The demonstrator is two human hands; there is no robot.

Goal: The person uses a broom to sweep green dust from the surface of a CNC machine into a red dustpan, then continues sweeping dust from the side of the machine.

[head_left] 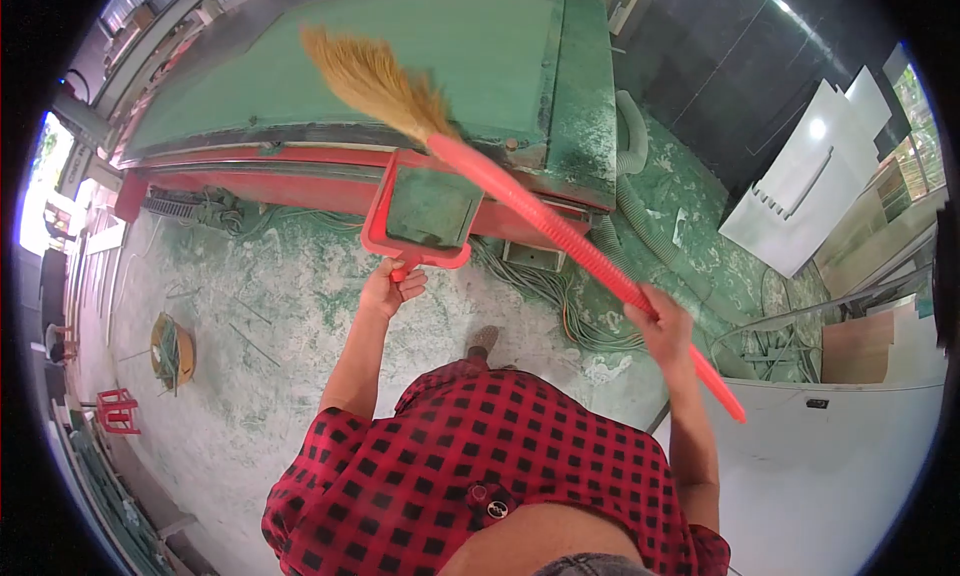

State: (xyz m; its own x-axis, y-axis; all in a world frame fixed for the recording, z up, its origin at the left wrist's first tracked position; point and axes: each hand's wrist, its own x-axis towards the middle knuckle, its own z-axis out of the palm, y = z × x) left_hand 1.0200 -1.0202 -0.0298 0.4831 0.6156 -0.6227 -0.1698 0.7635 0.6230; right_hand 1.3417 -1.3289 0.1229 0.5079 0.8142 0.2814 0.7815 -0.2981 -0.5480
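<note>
The left hand (390,288) is curled shut around the short handle of a red plastic dustpan with a dusty green-grey tray (425,211), holding its mouth up against the near edge of the long green machine bed (300,86). The right hand (662,326) is wrapped tight round the ribbed red plastic handle of a straw-bristled broom (560,236), gripping it low, near the end. The handle slants up and to the left, and its tan bristles (375,81) lie on the bed, just beyond the pan. To do this well, I judge the pan lip should stay pressed flush to the edge, with short, light strokes drawn toward it. Below, the sawdust-covered floor (260,376) spreads out to the left.
</note>
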